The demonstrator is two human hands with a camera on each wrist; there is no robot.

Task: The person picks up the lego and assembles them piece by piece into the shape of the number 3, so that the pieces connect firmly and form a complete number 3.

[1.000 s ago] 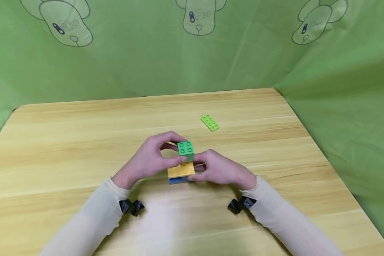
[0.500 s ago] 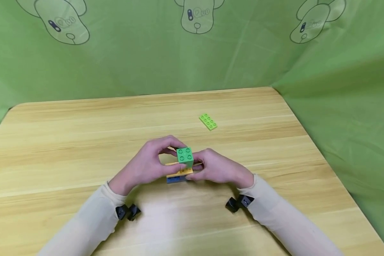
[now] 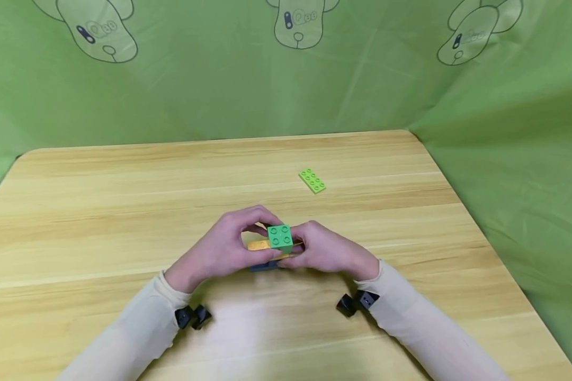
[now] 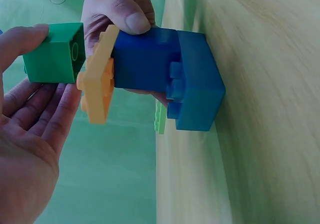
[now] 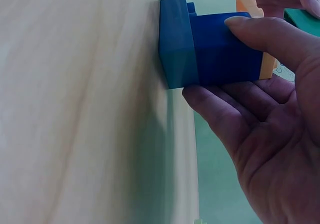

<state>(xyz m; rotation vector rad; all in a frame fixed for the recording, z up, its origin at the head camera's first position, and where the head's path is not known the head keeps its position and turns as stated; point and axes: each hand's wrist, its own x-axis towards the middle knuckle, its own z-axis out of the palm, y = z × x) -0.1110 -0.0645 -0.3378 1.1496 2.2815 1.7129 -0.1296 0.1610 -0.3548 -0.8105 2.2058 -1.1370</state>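
My left hand (image 3: 219,244) pinches a green toy building brick (image 3: 280,237), four studs up, between thumb and fingers. In the left wrist view the green brick (image 4: 52,53) has its hollow underside right at the studs of an orange plate (image 4: 100,78), overlapping one end of it. That plate caps a dark blue brick (image 4: 147,58), which sits on part of a lighter blue brick (image 4: 202,83) at the tabletop. My right hand (image 3: 326,251) grips the dark blue brick (image 5: 227,48), its thumb on one side and fingers on the other. In the head view the hands partly hide this stack.
A flat lime-green plate (image 3: 312,180) with several studs lies on the wooden table (image 3: 124,201) beyond the hands. Green cloth (image 3: 209,95) printed with animal heads hangs behind the table and along its right side. Small black devices (image 3: 193,316) sit at both sleeve cuffs.
My left hand has brought the green brick down closer over the orange plate and slightly to the right. My right hand keeps its grip on the stack. The lime-green plate lies as before.
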